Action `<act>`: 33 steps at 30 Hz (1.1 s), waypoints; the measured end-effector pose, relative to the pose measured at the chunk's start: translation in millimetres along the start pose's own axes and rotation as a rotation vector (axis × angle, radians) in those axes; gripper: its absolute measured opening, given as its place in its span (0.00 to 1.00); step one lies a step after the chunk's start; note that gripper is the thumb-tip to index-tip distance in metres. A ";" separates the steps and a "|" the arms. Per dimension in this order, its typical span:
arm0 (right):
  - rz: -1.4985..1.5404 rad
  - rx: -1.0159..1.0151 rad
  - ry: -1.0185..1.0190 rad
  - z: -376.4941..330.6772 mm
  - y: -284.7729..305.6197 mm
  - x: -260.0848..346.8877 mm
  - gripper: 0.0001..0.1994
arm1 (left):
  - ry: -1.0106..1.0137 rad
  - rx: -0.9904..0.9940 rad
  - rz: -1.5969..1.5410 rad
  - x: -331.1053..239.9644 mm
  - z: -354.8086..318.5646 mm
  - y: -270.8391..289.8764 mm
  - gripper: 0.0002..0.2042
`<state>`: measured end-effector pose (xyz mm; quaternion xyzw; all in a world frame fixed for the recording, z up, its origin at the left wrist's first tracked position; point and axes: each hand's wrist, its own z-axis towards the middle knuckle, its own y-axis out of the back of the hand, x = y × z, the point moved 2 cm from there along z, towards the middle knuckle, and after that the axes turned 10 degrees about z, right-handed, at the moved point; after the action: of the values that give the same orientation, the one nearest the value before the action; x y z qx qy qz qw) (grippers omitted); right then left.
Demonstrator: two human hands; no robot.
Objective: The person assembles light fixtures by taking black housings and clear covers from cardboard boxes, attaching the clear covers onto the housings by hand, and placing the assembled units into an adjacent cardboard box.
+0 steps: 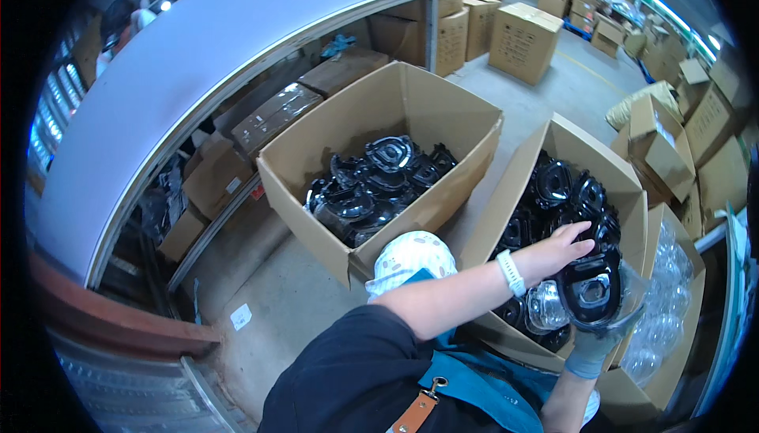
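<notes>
Nearest: dark-sleeved left arm crossing right, wristband (511, 272) at the wrist; left hand (563, 247) bare, fingers spread flat over black parts in the right carton (514, 188), gripping nothing.

Right hand (594, 340), grey-gloved, fingers closed from below on a glossy black moulded shell (591, 287) in a clear bag (632, 291), held over the carton's near right corner. Shell: likely light, rigid plastic; film slippery, so grip the rim.

Left carton (379, 113): more black shells heaped at its near wall. Clear bags (660, 322) lie beyond the right wall.
</notes>
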<state>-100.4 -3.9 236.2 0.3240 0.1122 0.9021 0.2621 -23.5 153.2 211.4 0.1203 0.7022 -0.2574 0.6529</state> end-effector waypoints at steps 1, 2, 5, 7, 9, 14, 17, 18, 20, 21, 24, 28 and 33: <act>-0.045 0.032 -0.069 5.0 3.9 1.1 0.31 | -0.068 0.135 -0.188 8.6 -4.2 -13.0 0.35; 0.298 0.062 -0.280 8.8 0.4 -2.3 0.31 | -0.126 0.160 -0.196 16.6 -5.2 -25.3 0.35; 0.535 0.018 -0.472 6.6 -9.7 1.8 0.35 | -0.091 0.027 -0.418 35.7 -4.4 -46.2 0.35; 0.218 0.118 -0.156 1.1 -18.0 11.6 0.44 | -0.195 -0.032 -0.588 37.9 -1.8 -42.2 0.32; 0.177 0.177 0.082 -5.3 -25.1 15.4 0.48 | -0.123 0.108 -0.875 37.8 -1.4 -32.8 0.30; 0.280 0.348 0.049 -12.1 -14.0 5.5 0.48 | -0.213 0.203 -0.666 32.5 -7.3 -9.1 0.42; 0.509 0.256 -0.009 -15.2 -10.6 2.3 0.49 | -0.258 0.151 -0.532 35.0 -8.2 -11.6 0.49; 0.519 0.223 -0.007 -15.9 -11.3 1.2 0.49 | -0.254 0.092 -0.584 38.0 -9.6 -15.3 0.49; 0.668 0.113 -0.062 -16.6 -13.1 -1.0 0.49 | -0.121 0.130 -0.712 45.3 -9.6 -23.8 0.44; 0.652 0.112 -0.111 -16.7 -14.5 -1.8 0.49 | -0.064 0.115 -0.751 49.1 -10.3 -26.4 0.42; 0.498 0.194 0.081 -14.6 -12.8 3.1 0.48 | 0.170 0.197 -0.811 59.9 -9.9 -29.3 0.40; 0.716 -0.282 -0.544 -18.5 0.3 -4.7 0.37 | -0.215 -0.037 -0.213 57.7 -8.2 -17.8 0.46; 0.773 -0.089 -0.674 -24.2 -11.9 -10.3 0.29 | -0.391 -0.015 0.117 48.6 -10.4 -28.7 0.47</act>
<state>-104.5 -0.3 207.8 0.6029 -0.1447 0.7826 -0.0553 -52.6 126.4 169.9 0.1039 0.5557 -0.2321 0.7915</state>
